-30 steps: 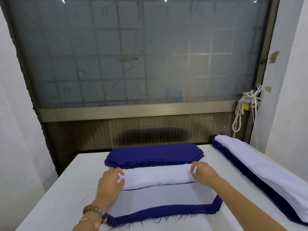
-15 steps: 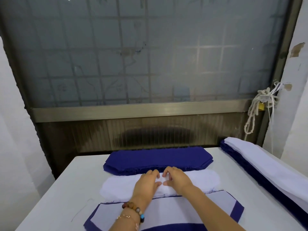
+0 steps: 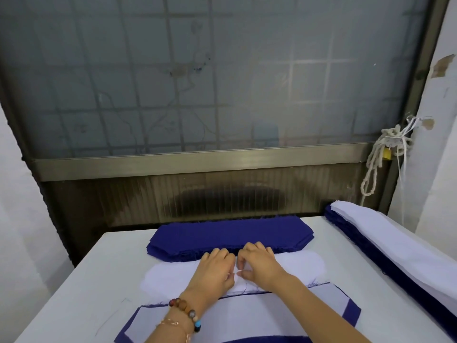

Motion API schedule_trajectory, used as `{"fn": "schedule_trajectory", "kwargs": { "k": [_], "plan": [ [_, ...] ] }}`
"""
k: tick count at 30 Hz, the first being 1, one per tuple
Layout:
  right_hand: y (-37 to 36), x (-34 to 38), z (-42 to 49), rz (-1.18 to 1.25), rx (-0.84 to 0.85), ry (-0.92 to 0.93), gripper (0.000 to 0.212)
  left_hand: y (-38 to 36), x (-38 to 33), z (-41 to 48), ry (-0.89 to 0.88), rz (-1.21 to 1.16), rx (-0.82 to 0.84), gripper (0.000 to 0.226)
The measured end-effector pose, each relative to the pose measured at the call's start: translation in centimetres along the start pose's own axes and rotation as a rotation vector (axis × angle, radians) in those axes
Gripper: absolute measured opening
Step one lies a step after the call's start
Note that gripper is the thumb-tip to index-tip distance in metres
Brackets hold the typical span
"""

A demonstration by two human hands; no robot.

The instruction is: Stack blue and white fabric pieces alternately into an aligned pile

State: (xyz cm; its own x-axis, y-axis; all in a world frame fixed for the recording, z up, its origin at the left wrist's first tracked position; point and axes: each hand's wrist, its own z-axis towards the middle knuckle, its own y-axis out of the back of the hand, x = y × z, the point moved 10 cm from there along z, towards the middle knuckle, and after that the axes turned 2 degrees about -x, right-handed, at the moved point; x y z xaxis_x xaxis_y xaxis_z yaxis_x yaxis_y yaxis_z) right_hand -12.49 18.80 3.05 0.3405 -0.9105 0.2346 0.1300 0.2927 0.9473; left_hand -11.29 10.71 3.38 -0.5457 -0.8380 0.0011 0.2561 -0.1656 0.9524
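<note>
Head view: a white table (image 3: 81,288) stands against a frosted window (image 3: 197,82). Along the table's far edge lies a stack of blue pieces (image 3: 230,233), its edges fraying. Just in front of it, touching its near side, lies a long white piece (image 3: 168,278) with rounded ends, flat across the middle of the table.

Both hands meet on the centre of this white piece. The right hand (image 3: 262,266) has its grip closed, thumb and forefinger pinching a small fold of the white cloth. The left hand (image 3: 217,271) lies knuckles up with its fingers bent down onto the same cloth, close beside the right thumb; its thumb is hidden, so I cannot tell whether its grip holds the cloth or only presses it. A beaded bracelet (image 3: 185,310) and a thin chain circle the left wrist.

At the near edge, under the forearms, sits the alternating pile (image 3: 247,318): a white layer on top with a blue border showing round it. Along the right edge runs a long layered pile (image 3: 395,256) of blue and white. A knotted rope (image 3: 378,154) hangs by the window frame.
</note>
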Motion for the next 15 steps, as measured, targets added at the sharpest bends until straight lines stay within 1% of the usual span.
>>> {"fn": "schedule_trajectory", "kwargs": {
  "k": [1, 4, 7, 9, 11, 15],
  "plan": [
    [-0.1, 0.1, 0.0, -0.011, 0.005, 0.018, 0.011, 0.0, -0.1, -0.1, -0.018, -0.016, 0.008, 0.015],
    [-0.4, 0.0, 0.1, -0.026, 0.008, 0.035, 0.017, 0.2, -0.3, 0.0, -0.049, -0.095, 0.009, 0.009],
    [-0.7, -0.5, 0.1, 0.033, 0.021, -0.005, 0.030, -0.2, 0.8, 0.2, 0.036, -0.215, 0.036, 0.024],
    [-0.5, -1.7, -0.1, 0.067, 0.051, -0.061, 0.035, -1.2, 2.5, 0.0, 0.125, -0.220, 0.106, 0.038],
    [0.0, -3.3, -0.3, 0.034, 0.088, -0.107, 0.031, -2.0, 4.3, -0.3, 0.178, -0.165, 0.187, 0.040],
    [1.4, -7.4, -1.6, -0.052, 0.168, -0.231, 0.019, -2.1, 7.8, -1.2, 0.261, -0.131, 0.283, 0.032]
  ]
}}
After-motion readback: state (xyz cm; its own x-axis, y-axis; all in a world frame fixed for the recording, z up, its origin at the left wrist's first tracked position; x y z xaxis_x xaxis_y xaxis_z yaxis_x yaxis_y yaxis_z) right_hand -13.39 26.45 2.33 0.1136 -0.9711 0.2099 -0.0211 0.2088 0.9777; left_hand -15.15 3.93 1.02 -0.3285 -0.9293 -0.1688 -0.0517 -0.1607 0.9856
